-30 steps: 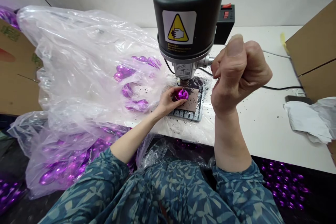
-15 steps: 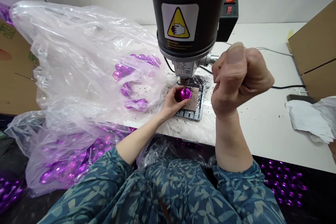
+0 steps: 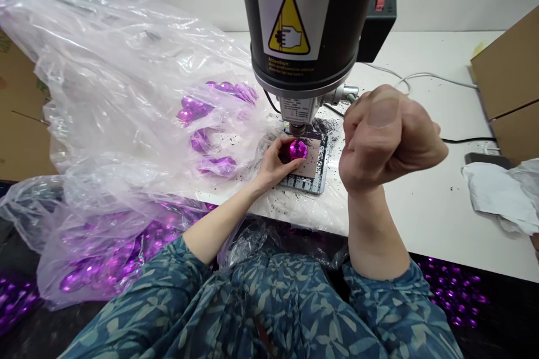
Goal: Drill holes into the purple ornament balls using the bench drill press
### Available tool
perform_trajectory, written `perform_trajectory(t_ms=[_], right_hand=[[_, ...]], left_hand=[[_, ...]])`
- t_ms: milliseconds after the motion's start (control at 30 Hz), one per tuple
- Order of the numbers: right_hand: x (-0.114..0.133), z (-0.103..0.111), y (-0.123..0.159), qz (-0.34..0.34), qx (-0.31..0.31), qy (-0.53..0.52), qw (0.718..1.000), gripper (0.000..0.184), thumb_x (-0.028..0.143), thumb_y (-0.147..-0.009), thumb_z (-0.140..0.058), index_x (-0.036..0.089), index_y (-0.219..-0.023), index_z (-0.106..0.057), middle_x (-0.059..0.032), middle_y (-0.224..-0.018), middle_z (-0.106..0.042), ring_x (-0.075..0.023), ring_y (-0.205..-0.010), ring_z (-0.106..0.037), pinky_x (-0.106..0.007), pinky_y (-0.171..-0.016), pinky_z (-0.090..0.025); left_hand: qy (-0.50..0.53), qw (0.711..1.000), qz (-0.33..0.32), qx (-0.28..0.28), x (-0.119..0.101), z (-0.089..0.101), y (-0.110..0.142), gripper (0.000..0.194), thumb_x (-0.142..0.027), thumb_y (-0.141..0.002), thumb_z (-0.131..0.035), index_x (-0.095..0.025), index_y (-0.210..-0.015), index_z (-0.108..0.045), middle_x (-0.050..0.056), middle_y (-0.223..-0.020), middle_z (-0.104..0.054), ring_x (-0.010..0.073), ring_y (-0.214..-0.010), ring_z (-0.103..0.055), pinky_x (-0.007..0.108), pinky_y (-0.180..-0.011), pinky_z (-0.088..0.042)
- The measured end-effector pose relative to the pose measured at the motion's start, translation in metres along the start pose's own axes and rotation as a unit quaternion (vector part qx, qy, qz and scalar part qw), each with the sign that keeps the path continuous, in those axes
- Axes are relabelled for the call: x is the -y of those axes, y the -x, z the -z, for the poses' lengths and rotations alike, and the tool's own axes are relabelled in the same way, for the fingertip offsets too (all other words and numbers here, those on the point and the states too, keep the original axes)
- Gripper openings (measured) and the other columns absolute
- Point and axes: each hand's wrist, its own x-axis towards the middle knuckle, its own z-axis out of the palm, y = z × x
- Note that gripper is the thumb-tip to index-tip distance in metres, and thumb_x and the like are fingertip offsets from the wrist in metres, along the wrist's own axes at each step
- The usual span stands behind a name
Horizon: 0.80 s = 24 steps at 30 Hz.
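On the base plate of a small black bench drill press point(image 3: 311, 22), my left hand point(image 3: 273, 165) holds a shiny purple ball point(image 3: 298, 149) between thumb and fingers. The ball sits on a tan square pad point(image 3: 310, 167), directly under the chuck point(image 3: 297, 129), and the bit meets its top. My right hand point(image 3: 389, 134) is a closed fist raised beside the drill head, wrapped round the press's lever. Only a short piece of that lever shows by the metal hub point(image 3: 349, 93); my fingers hide the rest. Dark shavings lie scattered round the base.
A large clear plastic bag point(image 3: 126, 95) with purple balls spreads over the left of the white table point(image 3: 421, 202). More purple balls point(image 3: 457, 291) lie below the table's right edge. Cardboard boxes point(image 3: 511, 67) stand on both sides. White paper point(image 3: 501, 193) and cables lie to the right.
My right fist has come slightly down and to the right. The drill head looks a little larger as the view shifts. My left hand and the ball stay in place.
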Motion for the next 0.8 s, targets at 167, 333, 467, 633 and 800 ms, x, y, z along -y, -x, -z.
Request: perform_trajectory(t_ms=[167,333,467,633,800], right_hand=[[-0.007,0.006,0.011,0.026,-0.007,-0.019,0.999,0.056,0.03,-0.097,-0.061,0.022,-0.054,-0.026,0.0051,-0.043,-0.025,-0.0091,-0.036,-0.027,-0.034,-0.039,-0.024],[-0.022,0.008,0.024,0.076,-0.043,-0.01,0.996,0.062,0.033,-0.096,-0.063,0.02,-0.049,-0.024,0.0063,-0.04,-0.022,-0.0062,-0.032,-0.022,-0.029,-0.036,-0.023],[-0.03,0.01,0.027,0.145,-0.025,-0.054,0.988,0.053,0.02,-0.094,-0.061,0.021,-0.055,-0.025,0.0086,-0.042,-0.027,-0.0039,-0.031,-0.023,-0.026,-0.035,-0.022],[-0.022,0.007,0.02,0.178,0.02,-0.062,0.982,0.048,0.011,-0.093,-0.056,0.022,-0.06,-0.023,0.01,-0.045,-0.027,-0.0035,-0.032,-0.025,-0.025,-0.034,-0.025],[0.004,-0.008,-0.011,0.005,-0.002,0.045,0.999,0.052,0.022,-0.102,-0.059,0.022,-0.059,-0.03,0.0078,-0.049,-0.029,-0.0043,-0.039,-0.028,-0.03,-0.041,-0.024]], left_hand=[[0.014,1.0,0.005,-0.006,0.002,-0.002,0.0,0.056,-0.045,-0.08,-0.092,-0.021,-0.123,-0.065,0.011,-0.127,-0.073,0.0281,-0.117,-0.072,0.044,-0.103,-0.06],[0.013,1.0,0.006,-0.007,0.005,-0.003,0.0,0.059,-0.045,-0.079,-0.093,-0.022,-0.125,-0.065,0.011,-0.128,-0.073,0.0284,-0.12,-0.072,0.045,-0.106,-0.059],[0.012,1.0,-0.009,-0.015,0.009,-0.004,0.001,0.058,-0.044,-0.08,-0.093,-0.022,-0.125,-0.065,0.012,-0.129,-0.072,0.0289,-0.121,-0.071,0.046,-0.108,-0.058],[0.001,0.999,-0.034,-0.026,0.013,-0.007,0.0,0.057,-0.044,-0.081,-0.092,-0.022,-0.126,-0.064,0.011,-0.125,-0.073,0.0262,-0.116,-0.072,0.046,-0.106,-0.059],[-0.054,0.994,-0.058,-0.081,0.004,-0.01,0.008,0.052,-0.041,-0.083,-0.09,-0.021,-0.122,-0.063,0.009,-0.114,-0.074,0.0229,-0.102,-0.074,0.038,-0.089,-0.063]])
